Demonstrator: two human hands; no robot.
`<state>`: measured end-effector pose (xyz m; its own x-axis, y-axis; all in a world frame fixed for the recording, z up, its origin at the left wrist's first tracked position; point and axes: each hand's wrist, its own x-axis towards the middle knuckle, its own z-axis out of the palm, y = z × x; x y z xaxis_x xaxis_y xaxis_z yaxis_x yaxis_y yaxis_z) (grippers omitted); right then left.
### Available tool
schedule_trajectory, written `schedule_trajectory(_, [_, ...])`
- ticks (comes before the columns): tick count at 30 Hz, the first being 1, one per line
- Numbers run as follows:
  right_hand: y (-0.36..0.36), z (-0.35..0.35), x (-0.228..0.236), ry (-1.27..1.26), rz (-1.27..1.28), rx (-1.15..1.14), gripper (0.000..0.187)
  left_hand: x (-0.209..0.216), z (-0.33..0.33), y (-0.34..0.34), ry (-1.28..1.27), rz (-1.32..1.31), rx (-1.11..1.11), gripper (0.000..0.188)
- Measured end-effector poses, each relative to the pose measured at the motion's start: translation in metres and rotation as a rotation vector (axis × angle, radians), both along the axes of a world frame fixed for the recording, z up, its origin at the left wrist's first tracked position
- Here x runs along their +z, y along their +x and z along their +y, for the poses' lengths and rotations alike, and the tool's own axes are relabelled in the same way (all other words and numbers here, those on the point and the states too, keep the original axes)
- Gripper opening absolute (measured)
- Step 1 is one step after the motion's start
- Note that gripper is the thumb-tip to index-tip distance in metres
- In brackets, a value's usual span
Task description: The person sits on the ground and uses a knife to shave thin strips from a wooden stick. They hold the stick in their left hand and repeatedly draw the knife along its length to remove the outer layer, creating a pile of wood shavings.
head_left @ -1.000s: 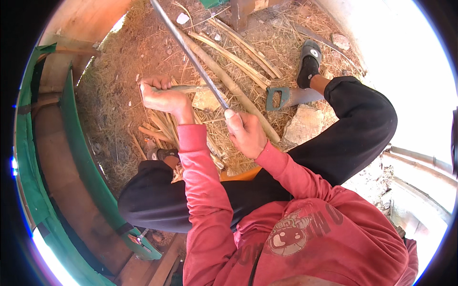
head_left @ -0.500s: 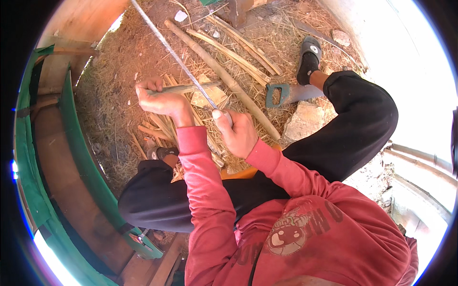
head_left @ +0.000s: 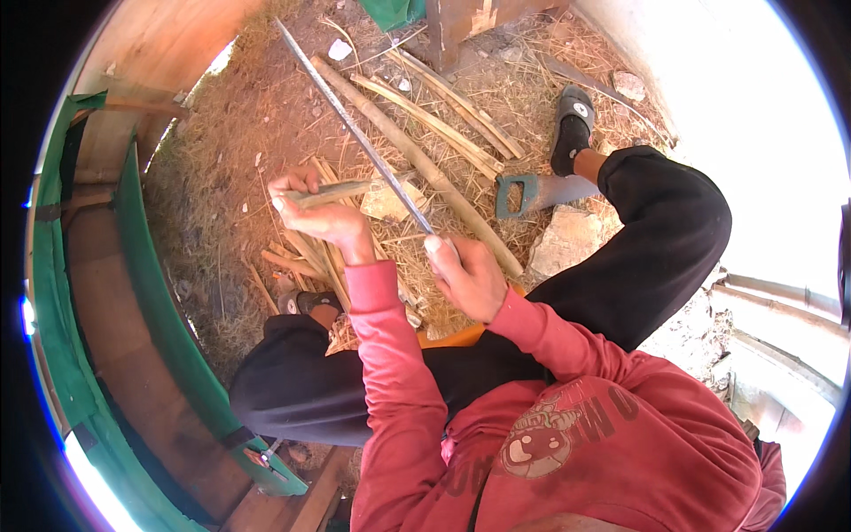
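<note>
In my right hand (head_left: 470, 277) is the handle end of a long, narrow knife (head_left: 355, 129). Its grey blade slants up and away to the left, with the thumb lying along the near end. My left hand (head_left: 321, 217), wrist bent and palm turned up, grips a split bamboo strip (head_left: 355, 188) that points right. The blade passes across the strip from above in this view; whether they touch I cannot tell. Under the strip's far end sits a flat, pale stone (head_left: 386, 202). More split strips (head_left: 306, 259) lie below my left hand.
A round bamboo pole (head_left: 425, 168) crosses the straw-strewn ground, with split lengths (head_left: 443, 124) beyond it. A handsaw (head_left: 532, 193) rests by my right foot, near a large stone (head_left: 567, 235). Left stands a green-edged wooden frame (head_left: 146, 257); a pale wall (head_left: 736, 115) rises at right.
The knife has come back toward me and to the right, and its tip now shows. My left hand has shifted slightly right with the strip. The view has tilted a little.
</note>
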<state>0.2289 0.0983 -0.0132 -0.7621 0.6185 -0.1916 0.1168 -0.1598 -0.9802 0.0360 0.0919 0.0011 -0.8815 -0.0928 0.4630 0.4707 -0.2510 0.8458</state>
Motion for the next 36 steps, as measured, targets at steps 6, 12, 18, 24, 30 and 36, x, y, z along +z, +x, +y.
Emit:
schedule_trajectory(6, [0.040,-0.013,-0.009,0.082,-0.255,0.047,0.053,-0.005,-0.017,0.011,-0.093,0.037,0.016,0.038])
schedule_trajectory(12, [0.057,-0.012,-0.020,-0.027,-0.335,0.038,0.054,-0.005,-0.015,0.015,-0.250,0.039,-0.007,0.039])
schedule_trajectory(18, [0.056,-0.024,-0.013,0.039,-0.165,-0.043,0.055,-0.004,-0.005,0.018,-0.264,0.024,-0.016,0.043])
schedule_trajectory(24, [0.049,-0.018,-0.021,0.125,-0.392,0.033,0.055,-0.006,-0.014,0.013,-0.363,0.165,0.030,0.034])
schedule_trajectory(30, [0.049,-0.022,-0.011,0.132,-0.224,-0.065,0.062,0.012,0.007,0.029,-0.218,-0.127,-0.054,0.037])
schedule_trajectory(36, [0.052,-0.004,-0.042,-0.179,-0.623,-0.001,0.063,-0.001,-0.006,0.017,-0.252,0.079,0.009,0.037])
